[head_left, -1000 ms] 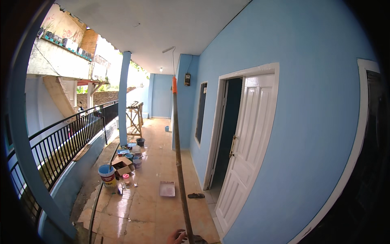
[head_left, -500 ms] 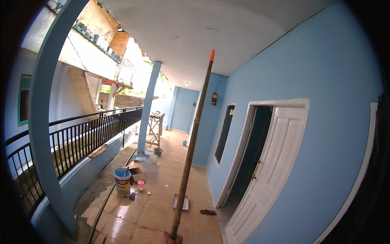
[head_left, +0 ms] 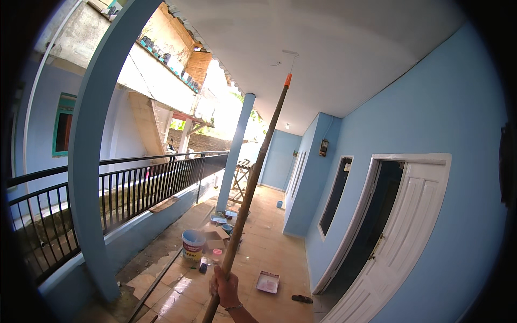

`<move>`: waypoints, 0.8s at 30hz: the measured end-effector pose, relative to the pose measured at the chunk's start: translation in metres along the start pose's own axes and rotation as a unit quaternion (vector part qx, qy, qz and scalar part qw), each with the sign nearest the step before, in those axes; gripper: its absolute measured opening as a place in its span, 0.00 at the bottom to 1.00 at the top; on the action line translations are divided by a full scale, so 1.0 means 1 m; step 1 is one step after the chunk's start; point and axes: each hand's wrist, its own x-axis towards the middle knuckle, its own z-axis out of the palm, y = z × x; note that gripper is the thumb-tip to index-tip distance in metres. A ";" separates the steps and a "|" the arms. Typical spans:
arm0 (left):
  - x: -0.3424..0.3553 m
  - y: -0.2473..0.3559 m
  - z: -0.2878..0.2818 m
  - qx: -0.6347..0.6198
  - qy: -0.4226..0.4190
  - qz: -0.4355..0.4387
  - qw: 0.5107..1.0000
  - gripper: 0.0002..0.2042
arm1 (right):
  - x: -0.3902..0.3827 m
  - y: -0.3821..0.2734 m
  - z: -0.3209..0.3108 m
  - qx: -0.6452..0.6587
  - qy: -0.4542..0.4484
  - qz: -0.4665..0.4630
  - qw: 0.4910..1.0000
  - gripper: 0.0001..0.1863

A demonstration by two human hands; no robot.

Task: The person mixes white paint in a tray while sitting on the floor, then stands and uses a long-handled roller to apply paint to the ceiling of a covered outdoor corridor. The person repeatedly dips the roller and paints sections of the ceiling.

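My right hand (head_left: 224, 285) is closed round a long bamboo pole (head_left: 260, 161), its forearm coming in from the lower edge with a bracelet at the wrist. The pole leans up and away toward the ceiling. At its top an orange handle (head_left: 288, 79) carries a thin wire frame and a pale paint roller (head_left: 290, 52). The roller lies against or very close to the white ceiling (head_left: 344, 43), beside a short loose wire (head_left: 276, 64). My left hand is out of view.
A paint bucket (head_left: 193, 245), cardboard box (head_left: 215, 234) and paint tray (head_left: 267, 282) stand on the tiled floor, with a dark sandal (head_left: 301, 299) nearby. A blue pillar (head_left: 235, 153) and black railing (head_left: 151, 183) run along the left; a white door (head_left: 401, 215) stands ajar at right.
The view has turned left and tilted, so the scene sits further right. My right hand and wrist have come further into view. The roller has shifted nearer the loose ceiling wire.
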 end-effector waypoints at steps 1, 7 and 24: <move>0.002 0.002 -0.002 -0.001 -0.024 -0.010 1.000 0.23 | 0.011 -0.003 0.000 0.015 -0.020 0.009 1.000 0.20; 0.028 0.033 0.040 -0.080 -0.052 -0.092 0.991 0.25 | 0.098 -0.034 -0.017 0.112 -0.152 0.042 0.981 0.22; 0.251 0.337 0.149 -0.207 0.100 -0.084 0.969 0.19 | 0.422 -0.136 -0.100 0.095 -0.211 -0.028 0.972 0.14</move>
